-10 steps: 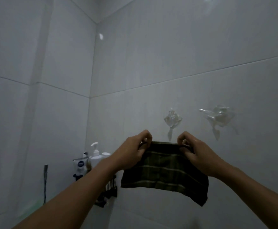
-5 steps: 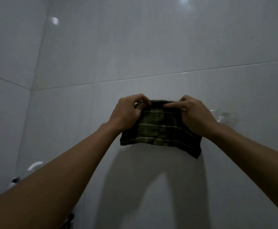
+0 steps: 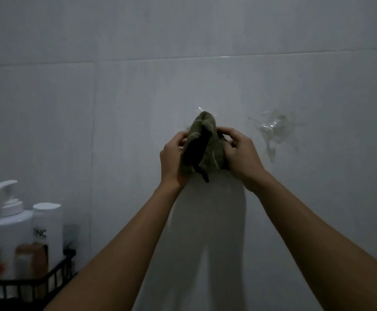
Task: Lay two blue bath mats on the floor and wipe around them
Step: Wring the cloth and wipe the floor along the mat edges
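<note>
Two bare forearms reach up toward the pale tiled wall [image 3: 205, 37], which fills nearly everything in sight. Half a second ago the green plaid cloth [image 3: 205, 147] was stretched flat between the hands against the tiles; now it is gathered into one upright bunch, its top bulging above the knuckles and a dark corner hanging below. A corner shelf has also come back into sight at the lower left, as it was a second ago. The left hand [image 3: 171, 160] cups the bunch from its side, fingers [image 3: 180, 140] curled round the fabric, and the right hand [image 3: 241, 158] pinches it from the other side, fingers bent over its edge, so both hands grip the one cloth just in front of the wall. By count: one black wire rack [image 3: 48, 279] on the left wall's corner, holding one white pump bottle [image 3: 10, 223], one white capped bottle [image 3: 48, 225] touching it, and one small brown item [image 3: 31, 254] in front, too blurred to name. One clear plastic hook [image 3: 272, 131] sticks to the wall well to the right of the hands, and a glint of a second clear hook [image 3: 199, 108] shows just above the cloth. No blue bath mats are in sight; the floor is out of frame.
</note>
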